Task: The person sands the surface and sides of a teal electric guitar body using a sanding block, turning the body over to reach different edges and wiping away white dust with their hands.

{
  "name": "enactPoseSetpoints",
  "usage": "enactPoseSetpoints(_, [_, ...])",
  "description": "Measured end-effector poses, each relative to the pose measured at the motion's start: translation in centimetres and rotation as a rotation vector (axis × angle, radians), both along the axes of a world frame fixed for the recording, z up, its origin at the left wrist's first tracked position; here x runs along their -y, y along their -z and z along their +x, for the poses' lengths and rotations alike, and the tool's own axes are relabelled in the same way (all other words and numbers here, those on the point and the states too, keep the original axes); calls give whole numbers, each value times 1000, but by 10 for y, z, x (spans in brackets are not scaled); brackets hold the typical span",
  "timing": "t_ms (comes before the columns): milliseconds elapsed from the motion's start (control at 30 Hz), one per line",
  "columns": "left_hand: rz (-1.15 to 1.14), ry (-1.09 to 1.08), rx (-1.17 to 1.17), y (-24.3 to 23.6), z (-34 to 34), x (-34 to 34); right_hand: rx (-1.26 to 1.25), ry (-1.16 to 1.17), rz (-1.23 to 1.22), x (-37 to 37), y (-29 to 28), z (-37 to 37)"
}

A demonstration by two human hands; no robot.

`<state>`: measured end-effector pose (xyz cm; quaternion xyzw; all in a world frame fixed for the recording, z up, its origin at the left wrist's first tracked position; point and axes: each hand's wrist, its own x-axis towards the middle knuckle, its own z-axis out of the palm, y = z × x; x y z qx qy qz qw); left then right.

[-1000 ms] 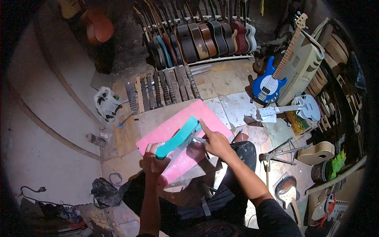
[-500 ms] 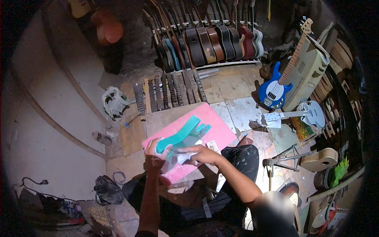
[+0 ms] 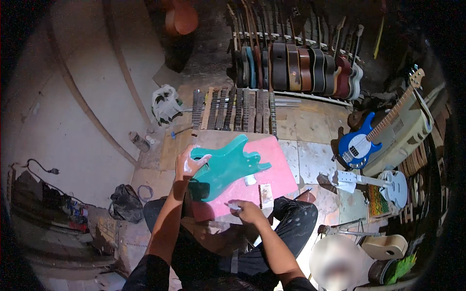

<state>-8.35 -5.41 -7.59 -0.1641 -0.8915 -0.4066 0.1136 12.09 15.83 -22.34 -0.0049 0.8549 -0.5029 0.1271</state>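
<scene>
A teal electric guitar body [image 3: 225,165] is tilted up above a pink sheet [image 3: 279,160]. My left hand [image 3: 187,165], dusted with white, grips the body's left end, with its thumb over the near face. A dark shadow covers the body's lower left corner. Close to the sheet's near edge, apart from the body, my right hand [image 3: 248,212] is closed with a small whitish piece between thumb and fingers; its kind cannot be made out. A small white lump [image 3: 250,180] and a stained paper piece [image 3: 265,195] lie on the sheet.
Several guitar necks [image 3: 235,109] lie in a row beyond the sheet, before a rack of guitars [image 3: 306,68]. A blue bass guitar [image 3: 359,145] leans at the right, near a pale guitar [image 3: 391,186]. A black bag [image 3: 127,201] sits at the left.
The teal body has turned from edge-on to showing its broad face. My right hand has moved off it, down toward the sheet's near edge. The whole view has shifted.
</scene>
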Motion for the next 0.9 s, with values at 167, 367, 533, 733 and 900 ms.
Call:
enactPoseSetpoints(167, [-21,-21,69,-5,0,-1,73,-248,164,4,1,4])
enactPoseSetpoints(367, [-100,-8,98,-11,3,-6,189,-259,212,-5,-32,0])
enactPoseSetpoints(533, [-141,100,26,6,-2,27,128,-4,-45,-37,-52,5])
enactPoseSetpoints(733, [50,271,-95,-4,11,47,-167,560,-221,-74,-71,12])
enactPoseSetpoints(900, [-10,251,-44,7,24,57,-412,553,-13,-49,-126,8])
